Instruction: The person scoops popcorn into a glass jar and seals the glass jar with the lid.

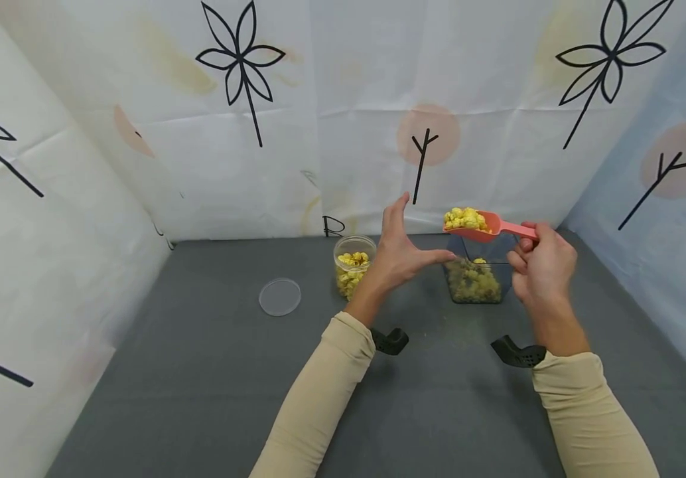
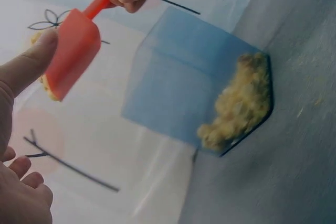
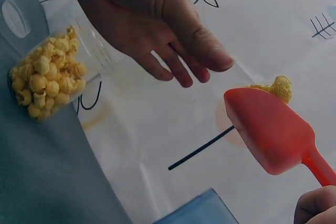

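My right hand grips the handle of a red scoop, raised above a clear blue-tinted square container. Yellow popcorn is heaped in the scoop's bowl. More popcorn covers the bottom of the container. My left hand is held up between the jar and the scoop, thumb and fingers spread wide, with nothing in it. Its thumb tip comes close to the scoop's front end. Behind the left wrist stands a clear round jar, uncapped and filled with popcorn for much of its height.
A round translucent lid lies flat on the grey table, left of the jar. A white patterned cloth rises behind the table and along both sides. Small crumbs dot the table in front of the container.
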`<state>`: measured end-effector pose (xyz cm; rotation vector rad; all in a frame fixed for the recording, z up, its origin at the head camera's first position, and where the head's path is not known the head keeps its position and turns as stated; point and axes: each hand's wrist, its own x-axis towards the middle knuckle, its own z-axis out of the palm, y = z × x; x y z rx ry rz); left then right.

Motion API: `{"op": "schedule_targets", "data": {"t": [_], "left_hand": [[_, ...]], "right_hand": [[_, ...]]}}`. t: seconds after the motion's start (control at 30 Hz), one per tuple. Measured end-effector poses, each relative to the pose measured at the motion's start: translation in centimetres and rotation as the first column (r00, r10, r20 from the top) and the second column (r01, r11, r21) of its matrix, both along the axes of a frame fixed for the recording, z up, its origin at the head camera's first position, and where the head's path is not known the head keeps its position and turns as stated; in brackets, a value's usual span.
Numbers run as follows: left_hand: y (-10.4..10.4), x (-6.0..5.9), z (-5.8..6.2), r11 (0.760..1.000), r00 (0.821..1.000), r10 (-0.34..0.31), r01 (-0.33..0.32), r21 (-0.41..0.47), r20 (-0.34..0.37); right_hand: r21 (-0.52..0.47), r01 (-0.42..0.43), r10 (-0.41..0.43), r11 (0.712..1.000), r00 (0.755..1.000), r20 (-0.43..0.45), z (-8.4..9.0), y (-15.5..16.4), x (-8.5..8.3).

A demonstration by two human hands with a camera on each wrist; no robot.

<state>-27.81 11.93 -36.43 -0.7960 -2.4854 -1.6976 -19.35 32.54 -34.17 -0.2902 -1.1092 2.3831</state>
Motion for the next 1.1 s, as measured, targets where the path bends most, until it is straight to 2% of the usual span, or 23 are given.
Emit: {"op": "schedule_targets", "data": {"t": [0.13, 0.2, 0.5, 0.67, 0.93, 1.1], "left_hand": [[-1.5, -0.1, 0.4, 0.997, 0.996, 0.01, -0.016, -0.07, -0.09], [-2.1, -0.1, 0.5, 0.996, 0.994, 0.017, -0.026, -0.087, -0.109], [-4.7, -0.2, 0.4, 0.996, 0.99, 0.077, -0.082, -0.044, -0.115], [-6.0, -0.5, 0.1, 0.991, 0.986, 0.116, -0.123, -0.054, -0.121], [-7.7, -0.9, -0.9, 0.985, 0.979, 0.149, -0.159, -0.066, -0.138], [-8.8, -1.2, -1.6, 0.983, 0.98, 0.169, -0.174, -0.051, -0.104]], "right_hand": [[-0.005, -0.013, 0.013, 1.0, 1.0, -0.021, 0.1, -1.0, -0.5], [-0.002, -0.021, 0.021, 1.0, 1.0, -0.023, 0.2, -1.5, -0.8], [0.017, -0.044, 0.044, 0.999, 0.999, -0.002, 0.5, -3.9, -1.9], [0.011, -0.065, 0.065, 0.998, 0.998, -0.006, 0.2, -4.8, -2.4], [-0.013, -0.098, 0.098, 0.995, 0.995, 0.036, -0.3, -6.2, -3.6], [0.019, -0.089, 0.087, 0.996, 0.993, 0.076, -0.3, -7.4, -4.3]]}}
